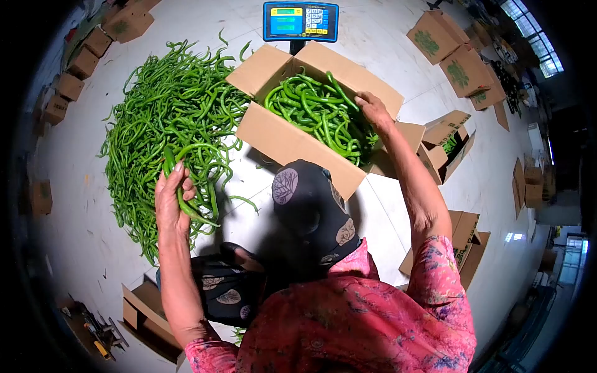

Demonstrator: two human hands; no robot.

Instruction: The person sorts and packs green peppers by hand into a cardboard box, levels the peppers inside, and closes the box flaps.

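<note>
My left hand (174, 199) is closed around a few long green chili peppers (169, 160), at the near side of a large pile of green chili peppers (168, 118) on the floor. An open cardboard box (298, 138) holds many more of the same peppers, its flaps folded outward. Over the box's right side is my right hand (374, 110), its fingers curled at the end of one long pepper (342, 92) that slants up above the others. Part of that grip is hidden by the back of the hand.
Behind the box stands a digital scale display (300, 22) on a post. Another open carton (444, 146) with some green inside sits to the right. Flattened or open cartons (469, 242) lie at the near right, another (146, 314) at the near left. More boxes line both sides.
</note>
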